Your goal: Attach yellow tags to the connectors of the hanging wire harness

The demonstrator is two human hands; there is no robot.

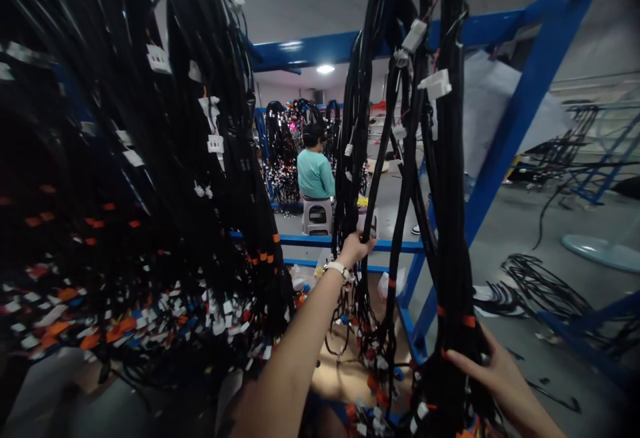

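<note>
Black taped wire harnesses hang from a blue rack, with white connectors along them. My left hand [356, 249], with a white band at the wrist, is closed around a thin wire harness [371, 208] in the middle. My right hand [487, 366] grips a thicker bundle of wire harnesses [453, 238] at lower right, below its orange tape bands. The thumb lies across the front of this bundle, while most of the fingers are hidden behind it. White, orange and blue connectors [383, 395] dangle at the lower ends.
A dense mass of harnesses [200, 158] fills the left side. The blue rack frame [520, 111] slants along the right. Beyond it, a person [315, 171] in a teal top sits on a grey stool [317, 215]. Coiled black cables [545, 285] lie on the floor at right.
</note>
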